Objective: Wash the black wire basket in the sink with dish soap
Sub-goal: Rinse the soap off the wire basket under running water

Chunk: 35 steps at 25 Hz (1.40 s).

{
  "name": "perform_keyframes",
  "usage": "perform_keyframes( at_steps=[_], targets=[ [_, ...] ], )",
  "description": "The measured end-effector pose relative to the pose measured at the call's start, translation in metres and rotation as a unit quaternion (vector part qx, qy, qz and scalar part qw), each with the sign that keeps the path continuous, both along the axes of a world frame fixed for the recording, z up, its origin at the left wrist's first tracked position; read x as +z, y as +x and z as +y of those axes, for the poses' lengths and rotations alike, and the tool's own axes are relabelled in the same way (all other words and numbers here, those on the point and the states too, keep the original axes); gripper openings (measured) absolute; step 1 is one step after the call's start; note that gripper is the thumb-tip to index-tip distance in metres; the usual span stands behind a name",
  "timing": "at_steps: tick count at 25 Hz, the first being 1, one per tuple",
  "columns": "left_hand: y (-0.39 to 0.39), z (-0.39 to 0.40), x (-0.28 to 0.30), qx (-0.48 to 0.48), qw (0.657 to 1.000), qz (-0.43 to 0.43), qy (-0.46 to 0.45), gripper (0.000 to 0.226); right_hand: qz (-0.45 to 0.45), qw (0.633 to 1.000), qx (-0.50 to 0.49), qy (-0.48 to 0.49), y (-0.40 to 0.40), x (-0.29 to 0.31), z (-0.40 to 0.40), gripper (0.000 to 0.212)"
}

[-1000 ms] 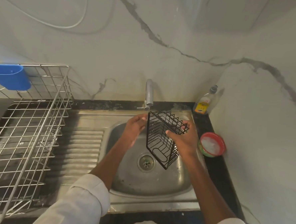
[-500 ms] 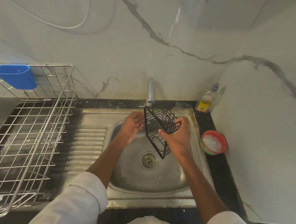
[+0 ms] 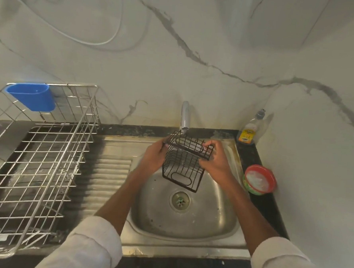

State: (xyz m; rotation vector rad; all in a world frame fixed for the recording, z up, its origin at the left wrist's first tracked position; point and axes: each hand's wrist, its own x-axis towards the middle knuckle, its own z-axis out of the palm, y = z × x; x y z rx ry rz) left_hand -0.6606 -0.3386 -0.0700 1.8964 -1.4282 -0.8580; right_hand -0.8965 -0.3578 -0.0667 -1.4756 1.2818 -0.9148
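My left hand (image 3: 153, 157) and right hand (image 3: 215, 162) fingers grip the black wire basket (image 3: 183, 165), tilted above the sink (image 3: 187, 221) drain.

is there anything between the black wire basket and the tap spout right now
Nothing visible. Both hands, left hand and right hand, hold the black wire basket over the sink, its top edge right under the tap spout.
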Motion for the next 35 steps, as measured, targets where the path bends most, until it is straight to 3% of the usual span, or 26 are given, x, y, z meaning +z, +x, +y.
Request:
perform_keyframes(
  at_steps=[2, 5, 8, 10, 14, 21, 24, 28, 31, 33, 34, 35],
  targets=[
    [0.005, 0.015, 0.004, -0.018, 0.998, -0.038, -0.04, 0.044, -0.023, 0.999, 0.04, 0.003, 0.004, 0.0, -0.012, 0.07],
    [0.012, 0.032, -0.002, -0.022, 0.996, -0.029, -0.081, 0.057, -0.029, 0.995, 0.089, 0.039, 0.016, 0.004, -0.026, 0.07],
    [0.022, 0.047, -0.001, 0.025, 0.997, 0.053, -0.04, 0.085, -0.029, 0.993, 0.103, 0.055, 0.03, 0.004, -0.044, 0.068],
    [0.032, 0.053, 0.0, -0.011, 0.996, 0.089, -0.007, 0.095, -0.027, 0.99, 0.125, 0.055, 0.04, 0.003, -0.051, 0.066],
    [0.046, 0.059, -0.008, -0.026, 0.988, 0.147, 0.039, 0.09, -0.038, 0.989, 0.136, 0.05, 0.059, -0.004, -0.056, 0.065],
    [0.047, 0.058, -0.005, -0.012, 0.985, 0.173, 0.022, 0.091, -0.097, 0.991, 0.065, 0.069, 0.075, -0.009, -0.057, 0.041],
    [0.041, 0.058, -0.002, -0.012, 0.988, 0.15, 0.022, 0.096, -0.097, 0.992, 0.066, 0.052, 0.065, -0.007, -0.057, 0.043],
    [0.015, 0.059, 0.002, -0.012, 0.998, 0.052, -0.029, 0.103, 0.007, 0.991, 0.106, 0.079, 0.032, -0.005, -0.047, 0.062],
    [0.001, 0.06, 0.01, -0.052, 0.997, -0.006, -0.055, 0.104, -0.066, 0.976, 0.084, 0.188, -0.002, -0.007, -0.041, 0.065],
    [-0.01, 0.068, 0.015, -0.081, 0.995, -0.032, -0.055, 0.102, -0.084, 0.963, 0.043, 0.253, -0.02, -0.012, -0.044, 0.034],
    [-0.015, 0.071, 0.017, -0.099, 0.993, -0.038, -0.057, 0.103, -0.074, 0.953, 0.04, 0.291, -0.024, -0.013, -0.045, 0.03],
    [-0.019, 0.076, 0.016, -0.12, 0.99, -0.041, -0.062, 0.105, -0.052, 0.942, 0.047, 0.329, -0.029, -0.015, -0.043, 0.046]
  ],
)
